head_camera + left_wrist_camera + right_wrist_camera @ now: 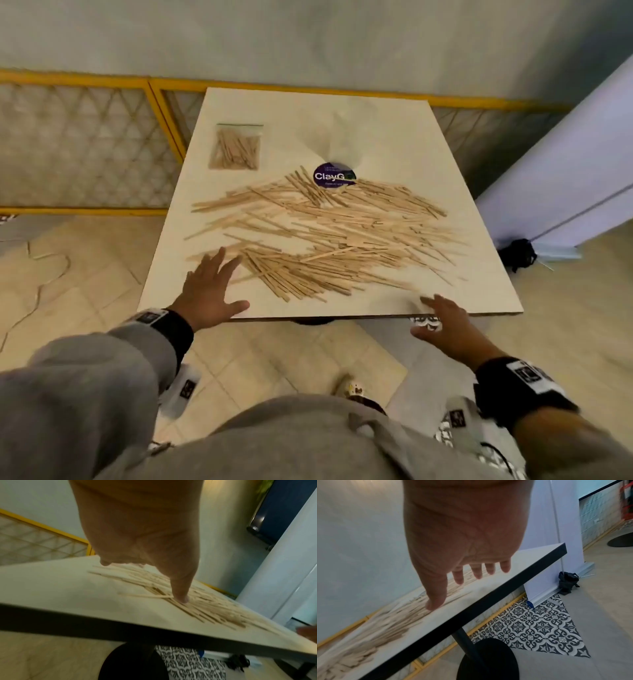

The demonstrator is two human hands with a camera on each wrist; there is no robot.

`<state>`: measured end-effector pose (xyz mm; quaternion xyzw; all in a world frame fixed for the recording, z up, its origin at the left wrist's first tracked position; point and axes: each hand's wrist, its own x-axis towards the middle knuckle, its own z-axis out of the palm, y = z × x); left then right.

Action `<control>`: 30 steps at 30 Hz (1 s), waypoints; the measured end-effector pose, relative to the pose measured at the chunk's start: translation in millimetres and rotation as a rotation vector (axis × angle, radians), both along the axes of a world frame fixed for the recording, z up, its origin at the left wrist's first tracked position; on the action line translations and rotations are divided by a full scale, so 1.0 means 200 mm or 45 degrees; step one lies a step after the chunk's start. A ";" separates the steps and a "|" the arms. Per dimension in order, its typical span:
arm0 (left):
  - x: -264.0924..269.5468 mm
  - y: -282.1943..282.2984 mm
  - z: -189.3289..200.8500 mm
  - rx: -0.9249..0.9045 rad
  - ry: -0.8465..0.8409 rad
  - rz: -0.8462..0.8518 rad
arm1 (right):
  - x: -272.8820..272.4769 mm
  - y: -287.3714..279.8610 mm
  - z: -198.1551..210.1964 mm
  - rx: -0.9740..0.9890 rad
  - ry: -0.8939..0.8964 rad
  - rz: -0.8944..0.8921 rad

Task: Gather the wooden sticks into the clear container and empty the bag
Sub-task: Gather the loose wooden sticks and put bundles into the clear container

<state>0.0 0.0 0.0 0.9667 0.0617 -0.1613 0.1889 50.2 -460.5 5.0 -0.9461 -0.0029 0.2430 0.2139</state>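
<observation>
Many thin wooden sticks (329,236) lie scattered across the middle and near part of the white table (342,123). A clear zip bag (235,148) holding more sticks lies flat at the far left of the table. A clear container (334,174) with a purple "ClayG" label stands at the pile's far edge; only the label shows sharply. My left hand (210,291) is flat with spread fingers at the pile's near-left end, its thumb (181,595) touching sticks (197,601). My right hand (445,325) hovers open at the near right edge, holding nothing, fingers (477,572) straight above the table (505,582).
A yellow-framed lattice railing (85,147) runs behind and left of the table. A white banner stand (565,178) with a black bag (517,255) at its foot is on the right. The table's black pedestal base (488,660) stands on tiled floor below.
</observation>
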 end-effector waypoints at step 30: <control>0.80 -0.45 -0.19 0.149 0.151 0.659 | 1.19 0.08 -0.20 -0.087 -0.176 0.084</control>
